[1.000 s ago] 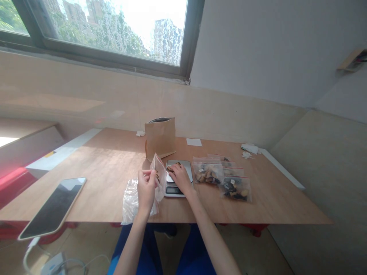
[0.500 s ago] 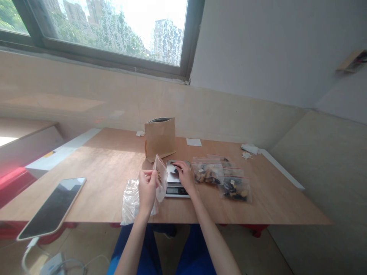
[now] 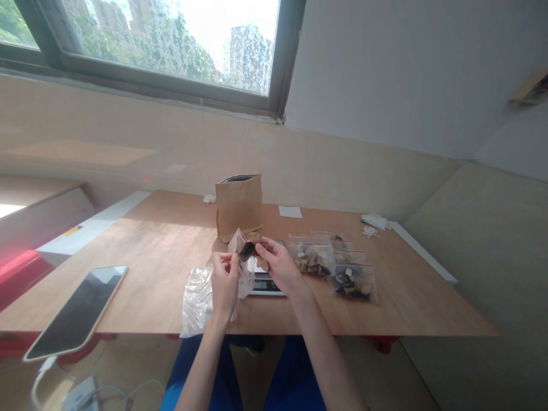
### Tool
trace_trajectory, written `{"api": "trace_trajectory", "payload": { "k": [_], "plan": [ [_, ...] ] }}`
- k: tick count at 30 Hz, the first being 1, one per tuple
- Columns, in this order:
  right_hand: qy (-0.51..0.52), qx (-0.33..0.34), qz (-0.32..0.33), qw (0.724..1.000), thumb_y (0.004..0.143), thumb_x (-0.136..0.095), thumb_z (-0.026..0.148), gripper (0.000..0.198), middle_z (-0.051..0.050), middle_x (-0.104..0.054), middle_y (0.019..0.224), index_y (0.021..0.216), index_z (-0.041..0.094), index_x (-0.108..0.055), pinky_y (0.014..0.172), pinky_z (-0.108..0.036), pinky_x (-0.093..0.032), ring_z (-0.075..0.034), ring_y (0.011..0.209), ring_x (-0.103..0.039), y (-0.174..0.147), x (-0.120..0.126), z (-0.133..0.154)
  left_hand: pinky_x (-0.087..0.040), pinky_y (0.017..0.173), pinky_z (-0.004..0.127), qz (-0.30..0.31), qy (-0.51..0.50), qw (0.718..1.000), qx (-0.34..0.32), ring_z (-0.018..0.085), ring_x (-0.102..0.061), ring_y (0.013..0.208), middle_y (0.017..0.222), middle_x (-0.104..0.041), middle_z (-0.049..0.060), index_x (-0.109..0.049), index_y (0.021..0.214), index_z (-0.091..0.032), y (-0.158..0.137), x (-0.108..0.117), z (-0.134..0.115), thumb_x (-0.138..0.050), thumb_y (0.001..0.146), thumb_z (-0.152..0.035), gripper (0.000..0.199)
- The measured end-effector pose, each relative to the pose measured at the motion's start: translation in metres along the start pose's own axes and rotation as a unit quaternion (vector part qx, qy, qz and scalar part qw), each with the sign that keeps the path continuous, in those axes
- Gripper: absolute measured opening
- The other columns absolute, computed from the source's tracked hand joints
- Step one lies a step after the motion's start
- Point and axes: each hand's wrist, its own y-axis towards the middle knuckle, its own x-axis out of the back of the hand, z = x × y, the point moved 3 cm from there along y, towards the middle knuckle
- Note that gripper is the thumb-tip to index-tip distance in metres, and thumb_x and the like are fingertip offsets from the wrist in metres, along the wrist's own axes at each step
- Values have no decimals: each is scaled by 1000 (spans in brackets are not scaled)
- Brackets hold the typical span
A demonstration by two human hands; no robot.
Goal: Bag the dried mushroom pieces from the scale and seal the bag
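Observation:
My left hand [image 3: 225, 278] pinches the edge of a clear zip bag [image 3: 245, 282], held upright with its mouth toward my right hand. Several dried brown and black slices [image 3: 247, 251], which look like dried mushroom, are gripped by my right hand [image 3: 279, 264] at the bag's mouth. Beneath my right hand lies the digital kitchen scale [image 3: 266, 287], its plate mostly covered by my hand and the bag. Left of my left hand sits a heap of clear plastic bags [image 3: 197, 302].
A brown kraft pouch [image 3: 238, 206] stands open behind the scale. Filled zip bags [image 3: 353, 283] lie to the right. A large phone [image 3: 79, 311] with a cable is at the left edge. White paper [image 3: 290, 212] and crumpled tissue [image 3: 374, 221] lie near the wall.
My right hand has lifted the dried slices off the scale plate and brought them left to the bag's mouth. My left hand has moved slightly right with the bag.

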Motion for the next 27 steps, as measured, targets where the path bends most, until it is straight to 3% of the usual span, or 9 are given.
{"api": "trace_trajectory", "payload": {
  "k": [5,10,17,22,27],
  "plan": [
    [-143,-14,-4,990,72,-59,21,24,-7,-68,98,94,14,-67,85,-31,-46,-16,89,-61,-5,3,-5,-41,52,24,-4,-18,1000,-9,13,-52,53,61,-52,-3,-45,83,-20,-3,-2,1,-51,80,-45,25],
    [-245,-28,9,969,76,-54,21,26,-6,-69,98,98,15,-67,79,-30,-48,-18,89,-62,-5,4,-9,-43,54,25,0,-23,1000,-16,13,-53,55,61,-52,-4,-42,84,-21,-7,-4,5,-48,82,-44,24],
    [-411,-30,50,910,78,-46,12,26,-8,-71,86,85,14,-71,72,-29,-46,-19,80,-63,-5,-5,1,-43,54,26,-31,-21,999,-17,14,-54,53,58,-52,-5,-40,85,-21,-10,-6,-4,-48,83,-42,23],
    [-403,-28,14,915,77,-48,12,24,-5,-69,82,88,15,-69,61,-25,-45,-15,68,-60,2,-10,13,-42,52,25,-31,-34,999,-11,13,-53,50,53,-51,-7,-39,85,-21,-10,-6,-4,-48,83,-42,22],
    [-379,70,-41,922,80,-49,15,19,-5,-65,92,89,16,-65,72,-25,-46,-13,77,-59,14,-19,13,-40,51,24,-26,-64,997,17,12,-51,48,50,-49,-7,-39,85,-21,-13,-7,-4,-49,82,-39,22]
  ]
}}
